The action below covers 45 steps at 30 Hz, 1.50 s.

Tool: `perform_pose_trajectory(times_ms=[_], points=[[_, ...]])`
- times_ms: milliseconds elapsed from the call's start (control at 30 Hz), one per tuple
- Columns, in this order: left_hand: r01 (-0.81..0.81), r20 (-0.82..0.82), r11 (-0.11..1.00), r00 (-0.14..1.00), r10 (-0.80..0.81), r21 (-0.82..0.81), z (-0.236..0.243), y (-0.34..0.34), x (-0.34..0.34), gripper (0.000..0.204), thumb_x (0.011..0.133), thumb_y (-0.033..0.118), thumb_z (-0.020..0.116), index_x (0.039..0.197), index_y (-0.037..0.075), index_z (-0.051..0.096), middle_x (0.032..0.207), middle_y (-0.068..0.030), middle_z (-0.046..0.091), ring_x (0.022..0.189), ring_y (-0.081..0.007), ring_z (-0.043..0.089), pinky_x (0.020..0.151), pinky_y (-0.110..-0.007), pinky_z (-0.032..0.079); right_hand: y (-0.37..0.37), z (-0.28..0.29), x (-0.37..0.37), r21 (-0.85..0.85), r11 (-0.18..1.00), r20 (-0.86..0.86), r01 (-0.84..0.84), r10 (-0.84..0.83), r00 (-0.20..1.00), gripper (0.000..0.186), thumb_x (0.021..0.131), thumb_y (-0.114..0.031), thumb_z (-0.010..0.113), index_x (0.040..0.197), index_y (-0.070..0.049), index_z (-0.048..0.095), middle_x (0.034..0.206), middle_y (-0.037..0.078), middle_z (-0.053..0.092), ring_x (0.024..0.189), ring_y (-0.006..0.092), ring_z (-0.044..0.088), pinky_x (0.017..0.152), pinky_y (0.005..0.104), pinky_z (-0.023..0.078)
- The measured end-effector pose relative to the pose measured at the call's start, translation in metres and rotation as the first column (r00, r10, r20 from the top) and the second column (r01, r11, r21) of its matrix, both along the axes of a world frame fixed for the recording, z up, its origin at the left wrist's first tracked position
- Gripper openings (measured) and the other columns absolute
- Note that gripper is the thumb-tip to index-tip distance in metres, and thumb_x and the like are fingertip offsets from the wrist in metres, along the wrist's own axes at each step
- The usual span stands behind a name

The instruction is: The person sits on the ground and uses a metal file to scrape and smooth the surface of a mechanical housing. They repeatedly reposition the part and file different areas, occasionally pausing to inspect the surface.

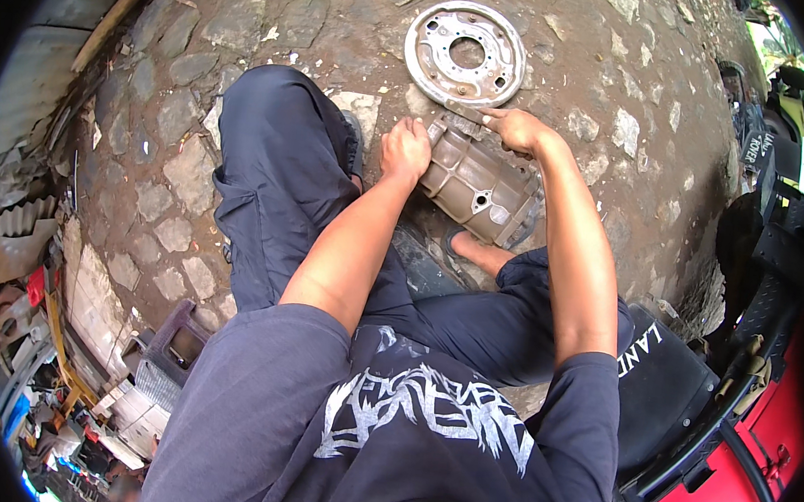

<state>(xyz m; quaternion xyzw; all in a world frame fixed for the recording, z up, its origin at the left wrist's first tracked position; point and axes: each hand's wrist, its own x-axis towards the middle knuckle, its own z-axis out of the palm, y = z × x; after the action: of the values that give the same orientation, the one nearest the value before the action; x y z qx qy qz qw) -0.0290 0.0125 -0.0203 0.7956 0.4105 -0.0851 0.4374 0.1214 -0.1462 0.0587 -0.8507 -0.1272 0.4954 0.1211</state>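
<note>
1. Gearbox casing (478, 183), brown, lying on stony ground (642, 204) before the person's folded legs (274, 142).
2. Left hand (405, 149), curled around the casing's left edge.
3. Right hand (523, 132), clasping a flat metal bar (468, 112) at the casing's far end.
4. Round brake backing plate (506, 69), lying just beyond.

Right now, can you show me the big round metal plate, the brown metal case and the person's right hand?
Round metal plate (463, 79): head view, on the flat ring below its middle hole.
Brown metal case (468, 172): head view, on its ribbed side.
Right hand (522, 132): head view, on its back.
</note>
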Motion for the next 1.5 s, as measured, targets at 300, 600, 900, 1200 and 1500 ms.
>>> perform_pose_trajectory(times_ms=[300, 600, 900, 1200, 1500], points=[[-0.001, -0.021, 1.000, 1.000, 0.001, -0.001, -0.001, -0.001, -0.006, 0.051, 0.105, 0.039, 0.042, 0.125, 0.001, 0.068, 0.126, -0.0266, 0.067, 0.121, -0.0462, 0.061, 0.109, -0.050, 0.045, -0.016, -0.058, -0.013, 0.108, 0.960, -0.041, 0.260, -0.257, 0.966, 0.052, 0.106, -0.040, 0.049, 0.153, -0.016, 0.053, 0.138, 0.024, 0.064, 0.131, 0.0329, 0.061, 0.111, 0.0415, 0.045], [0.004, -0.008, 1.000, 1.000, -0.004, 0.004, 0.008, -0.001, 0.004, 0.048, 0.105, 0.038, 0.042, 0.119, 0.003, 0.070, 0.122, -0.0264, 0.069, 0.116, -0.0469, 0.063, 0.105, -0.052, 0.047, 0.000, -0.010, -0.004, -0.009, 0.999, 0.066, -0.049, 0.049, 0.997, 0.053, 0.106, -0.040, 0.049, 0.155, -0.020, 0.050, 0.150, 0.022, 0.055, 0.141, 0.0347, 0.052, 0.117, 0.0409, 0.038], [0.010, -0.013, 1.000, 1.000, -0.010, -0.005, 0.006, -0.001, -0.005, 0.054, 0.105, 0.043, 0.041, 0.128, 0.001, 0.068, 0.128, -0.0270, 0.067, 0.124, -0.0465, 0.060, 0.111, -0.051, 0.043, 0.015, -0.020, -0.018, 0.012, 0.995, 0.201, -0.097, 0.093, 0.975, 0.056, 0.105, -0.042, 0.048, 0.155, -0.018, 0.049, 0.152, 0.022, 0.052, 0.142, 0.0378, 0.049, 0.120, 0.0434, 0.038], [-0.014, -0.007, 1.000, 1.000, 0.014, -0.012, 0.008, -0.007, 0.004, 0.050, 0.105, 0.041, 0.042, 0.122, 0.003, 0.069, 0.126, -0.0281, 0.067, 0.121, -0.0489, 0.059, 0.109, -0.053, 0.044, 0.035, -0.076, -0.009, -0.076, 0.994, 0.257, -0.082, 0.099, 0.961, 0.054, 0.105, -0.038, 0.047, 0.155, -0.016, 0.049, 0.153, 0.021, 0.052, 0.142, 0.0370, 0.049, 0.119, 0.0448, 0.038], [-0.027, -0.001, 0.999, 1.000, 0.027, 0.042, 0.000, -0.004, -0.005, 0.047, 0.105, 0.039, 0.043, 0.120, 0.003, 0.069, 0.124, -0.0256, 0.068, 0.119, -0.0459, 0.061, 0.106, -0.052, 0.046, 0.005, 0.014, -0.026, 0.166, 0.985, 0.136, -0.052, 0.029, 0.990, 0.052, 0.105, -0.040, 0.048, 0.155, -0.022, 0.050, 0.150, 0.020, 0.056, 0.140, 0.0402, 0.051, 0.118, 0.0461, 0.040]])
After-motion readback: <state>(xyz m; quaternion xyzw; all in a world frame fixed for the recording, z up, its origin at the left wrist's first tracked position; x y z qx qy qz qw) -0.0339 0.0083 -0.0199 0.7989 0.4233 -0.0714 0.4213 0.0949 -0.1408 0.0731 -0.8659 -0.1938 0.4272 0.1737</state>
